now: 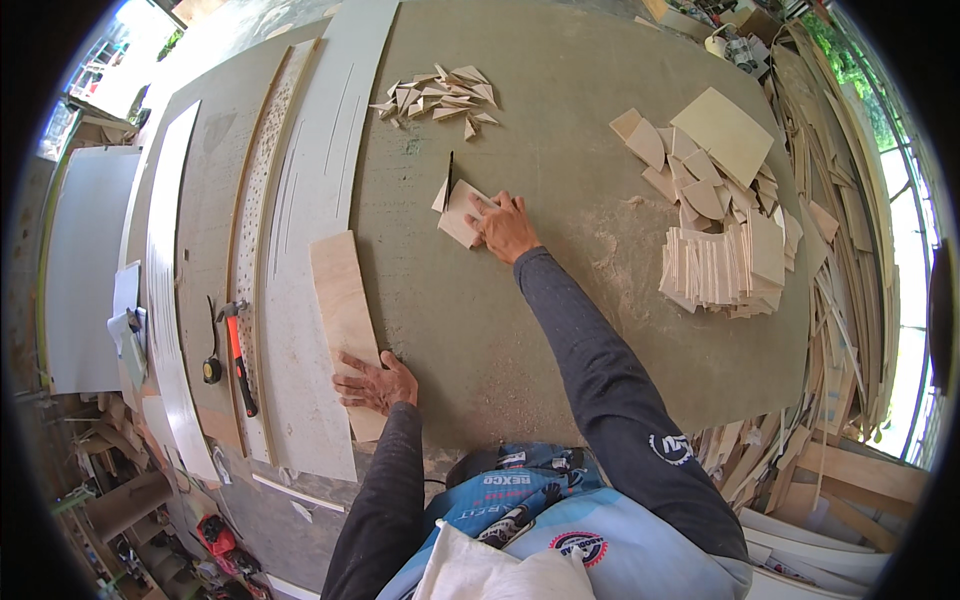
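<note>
My right hand (pixel 508 228) is closed over the right edge of a small pale plywood piece (pixel 456 222), fingers bent and holding it against the table. A thin dark upright blade (pixel 450 178) stands at the piece's upper left side, touching or very near it; a pale corner of wood shows just left of the blade. Nearer to me, my left hand (pixel 378 384) lies open, its fingers spread flat on a long plywood strip (pixel 342 285). The undersides of both hands are hidden.
Small triangular offcuts (pixel 445 98) lie at the far middle of the table (pixel 500 350). On the right are loose plywood pieces (pixel 700 180) and a stacked row of thin pieces (pixel 722 265). A hammer (pixel 238 355) and tape measure (pixel 211 370) rest at left.
</note>
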`<state>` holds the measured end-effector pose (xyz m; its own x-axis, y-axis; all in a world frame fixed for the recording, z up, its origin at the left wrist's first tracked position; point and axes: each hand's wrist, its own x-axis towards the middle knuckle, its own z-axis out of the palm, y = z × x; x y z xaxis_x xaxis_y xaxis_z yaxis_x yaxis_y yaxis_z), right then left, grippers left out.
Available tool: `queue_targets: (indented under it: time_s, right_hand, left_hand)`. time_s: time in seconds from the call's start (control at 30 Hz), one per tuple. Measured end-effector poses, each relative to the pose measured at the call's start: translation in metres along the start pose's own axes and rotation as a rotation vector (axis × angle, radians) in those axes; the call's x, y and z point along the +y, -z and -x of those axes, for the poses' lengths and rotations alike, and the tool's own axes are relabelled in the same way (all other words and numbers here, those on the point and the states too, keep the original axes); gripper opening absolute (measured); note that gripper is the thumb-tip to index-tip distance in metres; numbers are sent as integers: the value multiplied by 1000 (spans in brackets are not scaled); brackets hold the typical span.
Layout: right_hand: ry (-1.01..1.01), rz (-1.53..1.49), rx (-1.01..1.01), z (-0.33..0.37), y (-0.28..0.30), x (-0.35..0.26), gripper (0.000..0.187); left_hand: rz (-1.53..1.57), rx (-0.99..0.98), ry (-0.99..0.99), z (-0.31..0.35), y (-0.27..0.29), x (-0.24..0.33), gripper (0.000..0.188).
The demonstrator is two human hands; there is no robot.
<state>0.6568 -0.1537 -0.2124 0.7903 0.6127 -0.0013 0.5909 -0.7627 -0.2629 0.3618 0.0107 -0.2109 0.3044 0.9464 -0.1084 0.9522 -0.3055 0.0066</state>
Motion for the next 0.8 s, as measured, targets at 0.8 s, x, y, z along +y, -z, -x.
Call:
queue_targets:
  time_s: [0.8]
  right_hand:
    - [6, 39, -56, -48, 8, 35, 40]
  left_hand:
    - [18, -24, -2, 5, 13, 7, 91]
